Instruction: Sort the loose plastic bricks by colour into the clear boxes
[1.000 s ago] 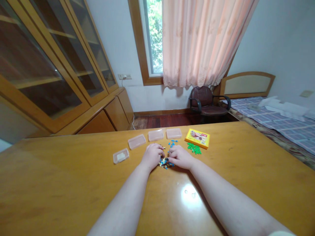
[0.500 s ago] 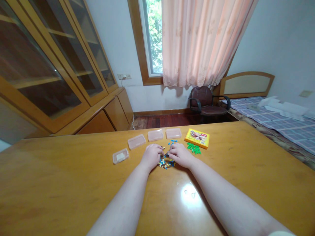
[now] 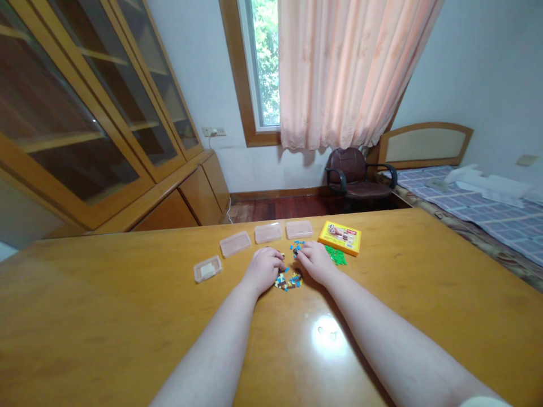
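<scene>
Small mixed toy bricks [image 3: 288,282] in blue, cream, yellow and brown lie in a loose pile on the table between my hands. My left hand [image 3: 263,268] rests at the pile's left side, fingers curled inward and pressed together; whatever they hold is hidden. Up and to the right, my right hand [image 3: 316,262] pinches a small dark brick [image 3: 296,251] at its fingertips. Right by those fingers are several blue bricks [image 3: 299,243]. A group of green bricks [image 3: 338,256] lies beyond the right wrist.
Three pinkish clear plastic trays [image 3: 236,245] stand in an arc behind the hands. Another clear tray [image 3: 207,269] at the left holds something white. A yellow box [image 3: 340,237] lies behind the green bricks. The wooden table's far edge [image 3: 186,228] runs behind them.
My right hand has moved up and to the right, away from the mixed pile, carrying the dark brick toward the blue bricks. My left hand has barely moved.
</scene>
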`<control>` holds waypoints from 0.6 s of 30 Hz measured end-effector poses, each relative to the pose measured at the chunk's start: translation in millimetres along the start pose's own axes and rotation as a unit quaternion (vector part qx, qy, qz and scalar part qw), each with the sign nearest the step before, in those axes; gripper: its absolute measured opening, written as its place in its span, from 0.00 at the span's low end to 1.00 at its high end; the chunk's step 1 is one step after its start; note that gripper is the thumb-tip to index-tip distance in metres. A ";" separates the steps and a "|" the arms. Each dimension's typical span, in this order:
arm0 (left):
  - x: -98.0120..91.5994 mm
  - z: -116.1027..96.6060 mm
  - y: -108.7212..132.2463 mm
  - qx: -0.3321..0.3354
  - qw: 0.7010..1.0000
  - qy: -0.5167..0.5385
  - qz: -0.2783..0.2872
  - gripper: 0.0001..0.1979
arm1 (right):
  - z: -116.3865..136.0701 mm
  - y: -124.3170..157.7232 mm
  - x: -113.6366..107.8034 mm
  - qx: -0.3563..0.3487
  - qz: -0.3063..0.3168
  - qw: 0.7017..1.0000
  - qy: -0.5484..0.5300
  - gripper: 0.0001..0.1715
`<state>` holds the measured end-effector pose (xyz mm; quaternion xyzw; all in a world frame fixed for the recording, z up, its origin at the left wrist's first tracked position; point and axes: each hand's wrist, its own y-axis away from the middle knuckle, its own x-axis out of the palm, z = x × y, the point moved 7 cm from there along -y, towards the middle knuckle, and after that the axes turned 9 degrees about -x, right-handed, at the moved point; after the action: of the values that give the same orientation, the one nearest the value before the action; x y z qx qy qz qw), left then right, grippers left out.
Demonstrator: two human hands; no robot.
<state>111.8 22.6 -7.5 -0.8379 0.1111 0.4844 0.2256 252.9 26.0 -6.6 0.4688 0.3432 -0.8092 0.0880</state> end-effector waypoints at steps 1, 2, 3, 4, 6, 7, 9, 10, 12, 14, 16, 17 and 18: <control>0.5 -0.9 0.3 0.006 1.000 -0.001 0.002 0.16 | 1.2 0.0 0.4 -0.012 0.005 1.000 -0.019 0.24; 1.0 -1.4 0.5 0.010 1.000 -0.004 0.004 0.16 | 2.9 0.0 1.3 -0.027 0.012 0.999 -0.041 0.25; 1.7 -1.4 0.6 0.012 1.000 -0.008 0.007 0.15 | 5.0 0.2 2.7 -0.045 0.022 0.997 -0.064 0.25; 2.6 -1.0 0.6 0.013 1.000 -0.013 0.009 0.15 | 7.3 0.4 4.2 -0.063 0.031 0.994 -0.087 0.25; 4.7 0.9 0.4 0.007 1.000 -0.025 0.015 0.15 | 11.2 1.1 7.0 -0.091 0.047 0.988 -0.115 0.24; 6.0 1.9 0.4 0.003 0.999 -0.030 0.019 0.15 | 12.5 1.4 8.3 -0.101 0.054 0.986 -0.120 0.23; 9.0 2.8 0.9 -0.005 0.999 -0.040 0.029 0.15 | 13.6 1.8 10.4 -0.108 0.066 0.985 -0.117 0.22; 10.7 2.7 1.4 -0.009 0.998 -0.045 0.036 0.16 | 13.7 1.8 11.0 -0.107 0.071 0.985 -0.113 0.22; 14.4 1.7 3.1 -0.017 0.997 -0.055 0.053 0.19 | 12.7 1.5 10.9 -0.098 0.072 0.987 -0.101 0.22; 16.6 0.6 4.5 -0.024 0.996 -0.060 0.065 0.22 | 9.8 0.9 8.8 -0.080 0.061 0.992 -0.080 0.22; 14.4 -1.1 4.8 -0.020 0.997 -0.055 0.057 0.22 | 6.5 0.4 6.7 -0.060 0.047 0.995 -0.063 0.23; 11.6 -2.7 4.5 -0.012 0.998 -0.047 0.046 0.21 | 6.1 0.4 6.5 -0.057 0.046 0.995 -0.062 0.24; 8.1 -4.5 4.3 0.001 0.999 -0.037 0.031 0.19 | 7.2 0.4 7.2 -0.065 0.049 0.994 -0.066 0.23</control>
<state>117.6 17.0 -13.7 -0.8153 0.1291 0.5220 0.2149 244.2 22.4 -10.3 0.4239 0.3645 -0.8092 0.1804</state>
